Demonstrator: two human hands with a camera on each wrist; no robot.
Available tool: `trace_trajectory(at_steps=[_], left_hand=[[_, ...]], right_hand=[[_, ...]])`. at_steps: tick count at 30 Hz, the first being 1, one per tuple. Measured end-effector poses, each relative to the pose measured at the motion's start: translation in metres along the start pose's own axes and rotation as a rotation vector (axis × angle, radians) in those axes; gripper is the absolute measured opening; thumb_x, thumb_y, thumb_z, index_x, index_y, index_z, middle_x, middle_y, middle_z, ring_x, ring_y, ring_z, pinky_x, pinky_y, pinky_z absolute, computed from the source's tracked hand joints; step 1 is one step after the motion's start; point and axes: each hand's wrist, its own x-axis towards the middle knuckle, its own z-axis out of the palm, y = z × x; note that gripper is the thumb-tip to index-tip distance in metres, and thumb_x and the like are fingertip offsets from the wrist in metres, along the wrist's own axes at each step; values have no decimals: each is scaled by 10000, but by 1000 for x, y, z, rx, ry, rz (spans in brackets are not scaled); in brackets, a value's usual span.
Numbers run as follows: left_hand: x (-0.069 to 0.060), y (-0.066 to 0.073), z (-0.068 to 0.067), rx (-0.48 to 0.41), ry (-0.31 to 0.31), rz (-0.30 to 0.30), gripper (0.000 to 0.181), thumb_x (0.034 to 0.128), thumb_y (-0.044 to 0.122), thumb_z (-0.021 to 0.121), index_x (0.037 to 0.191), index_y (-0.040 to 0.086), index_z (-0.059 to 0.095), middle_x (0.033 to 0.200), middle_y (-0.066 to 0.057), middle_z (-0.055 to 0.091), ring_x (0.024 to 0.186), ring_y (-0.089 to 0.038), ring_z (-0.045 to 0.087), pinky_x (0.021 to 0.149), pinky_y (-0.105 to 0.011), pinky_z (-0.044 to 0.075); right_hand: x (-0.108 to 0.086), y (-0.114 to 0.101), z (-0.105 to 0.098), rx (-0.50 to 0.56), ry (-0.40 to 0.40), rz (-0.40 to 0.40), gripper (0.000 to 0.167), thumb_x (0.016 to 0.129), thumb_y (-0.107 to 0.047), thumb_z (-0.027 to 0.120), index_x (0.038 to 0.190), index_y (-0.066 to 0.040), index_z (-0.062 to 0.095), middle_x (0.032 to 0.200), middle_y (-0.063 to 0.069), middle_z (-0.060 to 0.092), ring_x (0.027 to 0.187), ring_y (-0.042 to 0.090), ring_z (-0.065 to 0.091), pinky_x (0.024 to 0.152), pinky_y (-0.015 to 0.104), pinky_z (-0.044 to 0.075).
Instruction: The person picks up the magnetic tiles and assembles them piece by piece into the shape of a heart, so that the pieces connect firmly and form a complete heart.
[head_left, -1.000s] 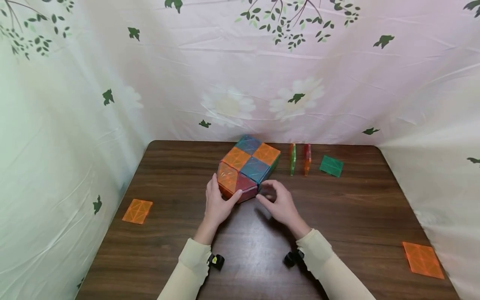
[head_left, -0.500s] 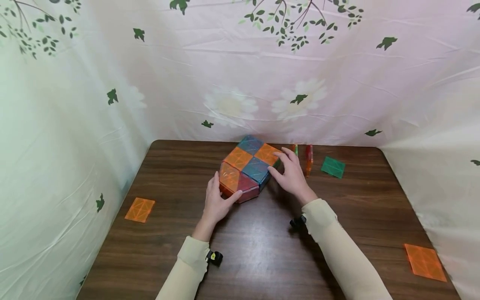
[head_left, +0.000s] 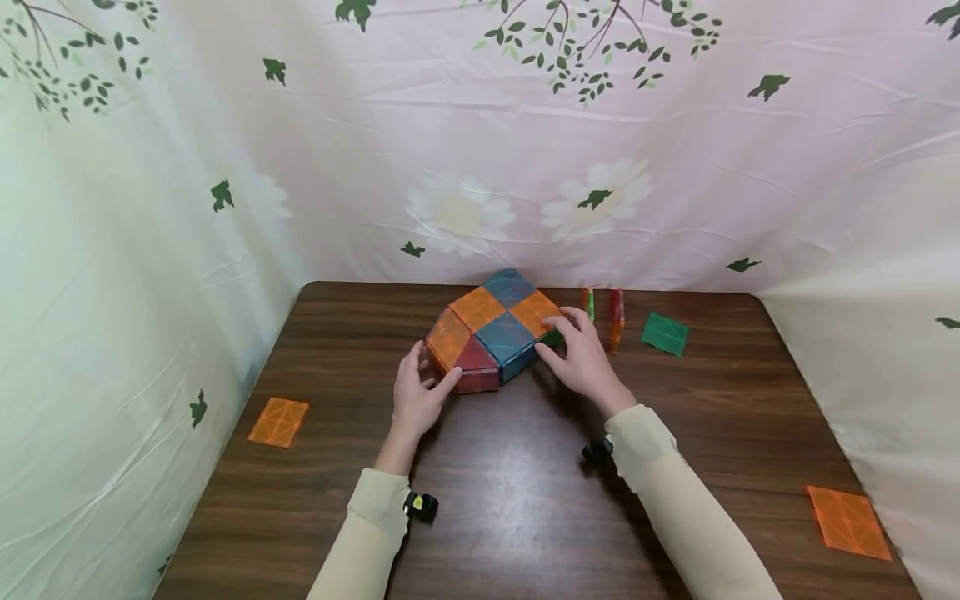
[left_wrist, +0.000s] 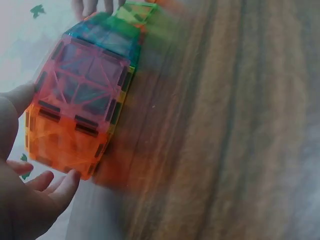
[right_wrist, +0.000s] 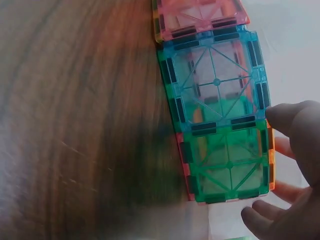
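Note:
A low box-like block of translucent magnetic tiles point(head_left: 480, 310) lies near the back of the table, with orange, blue and dark red tiles on top. My left hand point(head_left: 417, 392) grips its near left end, thumb at the red and orange corner. My right hand point(head_left: 585, 358) holds its right side, thumb at the blue side and fingers by the orange top tile. In the left wrist view, a pink side tile point(left_wrist: 82, 82) and an orange end tile point(left_wrist: 65, 137) show. The right wrist view has a blue side tile point(right_wrist: 212, 82) beside a green one point(right_wrist: 230, 162).
Two thin upright tile pieces, one green-edged point(head_left: 589, 304) and one red and orange point(head_left: 617, 321), stand right of the block. A green tile point(head_left: 665, 334) lies beyond them. Orange tiles lie at the table's left point(head_left: 278, 422) and right point(head_left: 850, 522). A printed curtain point(head_left: 480, 142) backs the table.
My right hand has moved from the block's near corner up to its right side. The block has turned slightly clockwise, its near end shifting left with my left hand.

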Motion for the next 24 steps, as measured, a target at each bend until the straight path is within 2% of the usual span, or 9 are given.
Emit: trace_trajectory(at_steps=[6,10,15,19,24], left_hand=[[6,1,-1,-69,56,-26,596,917,312,844,1374,56,562,1331,-167,607,1088,-329,704,900,-477,605],[16,1,-1,-64,69,-7,453,962,280,796,1310,54,614,1283,-153,668,1047,-319,727,898,-490,602],[24,2,-2,-69,30,-8,509,981,261,771,1406,51,586,1356,-163,644,1169,-320,680,942,-484,591],[28,4,0,-69,-18,-17,606,1002,286,743,1511,58,506,1472,-176,589,1322,-330,603,1005,-484,558],[36,4,4,-61,-53,-28,641,1047,316,672,1584,64,429,1561,-183,520,1424,-338,520,1066,-508,513]], right_hand=[[-18,-7,-1,18,11,49,390,1005,-258,729,1342,-82,644,1533,255,353,1365,389,442,1050,593,465],[-25,-12,-2,28,31,53,373,1005,-245,730,1335,-91,647,1484,235,379,1294,362,463,968,556,488],[-38,-15,5,53,95,21,326,978,-190,765,1276,-87,687,1379,200,446,1185,305,471,858,471,495],[-45,-16,5,82,132,-10,312,958,-144,784,1250,-56,717,1303,192,495,1070,309,546,879,481,555],[-49,-19,2,119,131,-12,308,953,-140,789,1240,-43,733,1260,187,534,990,361,612,916,513,580]])
